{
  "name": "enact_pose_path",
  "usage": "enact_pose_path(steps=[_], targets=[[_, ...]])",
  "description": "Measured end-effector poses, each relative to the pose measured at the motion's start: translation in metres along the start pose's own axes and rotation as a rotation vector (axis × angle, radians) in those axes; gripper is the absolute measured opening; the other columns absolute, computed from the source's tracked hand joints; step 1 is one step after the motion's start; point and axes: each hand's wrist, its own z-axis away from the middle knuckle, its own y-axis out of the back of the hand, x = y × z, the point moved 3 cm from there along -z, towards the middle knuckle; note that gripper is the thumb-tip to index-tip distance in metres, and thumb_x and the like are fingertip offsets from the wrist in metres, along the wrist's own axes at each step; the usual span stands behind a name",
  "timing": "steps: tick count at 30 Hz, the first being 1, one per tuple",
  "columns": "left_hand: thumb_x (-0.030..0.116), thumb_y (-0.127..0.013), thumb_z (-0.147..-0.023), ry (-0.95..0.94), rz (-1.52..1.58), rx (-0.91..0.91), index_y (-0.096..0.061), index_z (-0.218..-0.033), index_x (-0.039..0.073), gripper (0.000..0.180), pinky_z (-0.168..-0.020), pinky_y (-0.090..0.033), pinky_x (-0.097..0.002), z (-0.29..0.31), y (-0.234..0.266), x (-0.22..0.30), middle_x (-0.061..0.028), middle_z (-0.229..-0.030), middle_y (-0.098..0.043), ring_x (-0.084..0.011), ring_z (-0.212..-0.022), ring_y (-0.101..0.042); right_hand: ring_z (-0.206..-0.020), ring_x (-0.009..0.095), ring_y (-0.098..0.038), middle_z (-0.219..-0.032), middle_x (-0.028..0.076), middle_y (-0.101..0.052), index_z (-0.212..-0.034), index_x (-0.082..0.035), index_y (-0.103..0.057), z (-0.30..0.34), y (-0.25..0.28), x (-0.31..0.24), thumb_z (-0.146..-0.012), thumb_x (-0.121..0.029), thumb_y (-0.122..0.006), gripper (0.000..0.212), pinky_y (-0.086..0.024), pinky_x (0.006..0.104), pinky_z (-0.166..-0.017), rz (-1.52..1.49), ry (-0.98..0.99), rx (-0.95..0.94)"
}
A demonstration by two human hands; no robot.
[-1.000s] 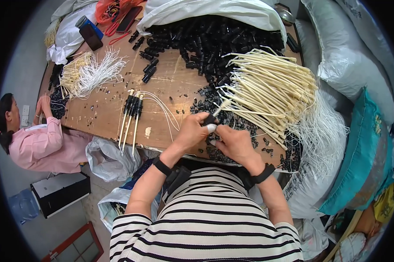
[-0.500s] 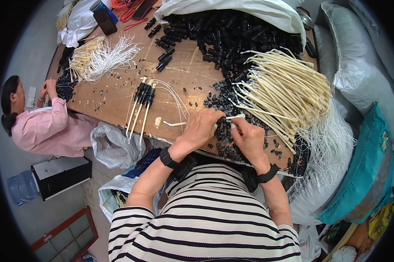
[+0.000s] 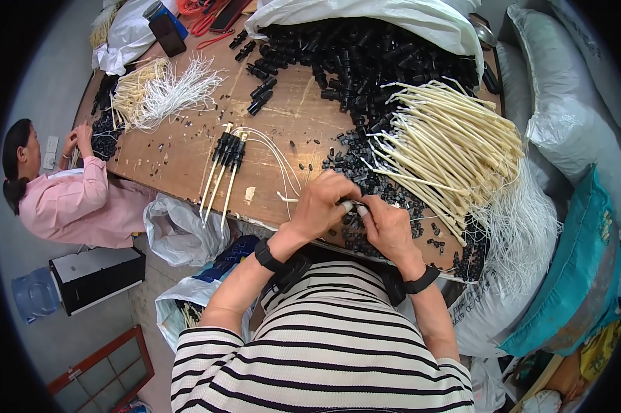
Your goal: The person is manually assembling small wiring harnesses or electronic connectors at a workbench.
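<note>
My left hand (image 3: 321,206) is closed around a thin cream tube (image 3: 288,199); one end of it pokes out on the left side. Right up against it, my right hand (image 3: 391,230) has its thumb and forefinger pinched together. A small dark piece shows between the fingertips, but the fingers hide most of it. Below and behind both hands lie small black plastic pieces (image 3: 386,184) in a loose heap. To the left, three cream tubes with black sleeve fittings (image 3: 229,150) lie side by side, white cords curving away from them.
A large stack of cream tubes with white cords (image 3: 448,144) lies at right. Black cylindrical fittings (image 3: 365,65) spill from a white sack (image 3: 365,12) at the back. Full sacks (image 3: 565,82) crowd the right side. A co-worker in pink (image 3: 76,199) sits at far left.
My hands have come together, with the fingertips now meeting. The tube has shifted right, so less of it shows on the left. Its right end, visible before, is now covered.
</note>
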Motion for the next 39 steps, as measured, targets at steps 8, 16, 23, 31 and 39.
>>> enact_pose_path(steps=[8, 16, 23, 31, 39], targets=[[-0.001, -0.069, -0.066, -0.176, 0.057, 0.011, -0.064, -0.08, 0.006, 0.016, -0.074, -0.047, -0.0344, 0.003, -0.004, -0.003, -0.0038, -0.084, -0.063, -0.0242, -0.081, -0.059, -0.052, 0.024, -0.062, -0.064, 0.014, -0.063, -0.101, -0.005, -0.07, 0.009, -0.004, 0.007, -0.085, -0.009, -0.063, 0.018, -0.047, 0.0311, -0.051, -0.197, -0.176, 0.009], [-0.009, -0.057, -0.075, 0.154, 0.008, 0.106, -0.068, -0.104, 0.01, 0.036, -0.082, -0.05, -0.0281, 0.0, 0.041, -0.083, -0.0051, -0.112, -0.065, -0.0164, -0.099, -0.061, -0.051, 0.002, -0.037, -0.053, -0.004, -0.044, -0.092, 0.0, -0.069, 0.018, 0.003, 0.029, -0.086, -0.007, -0.061, 0.013, -0.031, 0.0221, -0.047, -0.444, -0.516, 0.123], [-0.007, -0.061, -0.078, 0.619, 0.154, 0.25, -0.065, -0.105, 0.006, 0.03, -0.069, -0.052, -0.0242, 0.031, 0.071, -0.084, -0.0042, -0.092, -0.068, -0.0107, -0.079, -0.063, -0.051, 0.0, -0.031, -0.053, -0.008, -0.04, -0.082, 0.001, -0.066, 0.012, -0.01, 0.041, -0.086, -0.008, -0.062, 0.01, -0.025, 0.0217, -0.047, -0.578, -0.599, 0.07], [-0.001, -0.069, -0.07, 0.136, -0.32, 0.218, -0.065, -0.095, 0.003, 0.026, -0.06, -0.049, -0.0304, -0.008, 0.029, -0.075, -0.0089, -0.075, -0.064, -0.0189, -0.064, -0.06, -0.051, 0.0, -0.031, -0.054, -0.009, -0.041, -0.081, 0.0, -0.065, 0.011, -0.008, 0.032, -0.087, -0.008, -0.063, 0.011, -0.025, 0.0217, -0.047, -0.596, -0.607, 0.03], [-0.007, -0.067, -0.071, 0.093, -0.044, 0.254, -0.065, -0.11, 0.008, 0.041, -0.06, -0.05, -0.0246, -0.005, 0.016, -0.012, -0.0045, -0.077, -0.065, -0.0122, -0.065, -0.062, -0.052, 0.0, -0.037, -0.056, -0.008, -0.047, -0.083, 0.0, -0.066, 0.005, -0.01, 0.033, -0.089, -0.012, -0.064, 0.014, -0.028, 0.0212, -0.047, -0.66, -0.683, 0.051]])
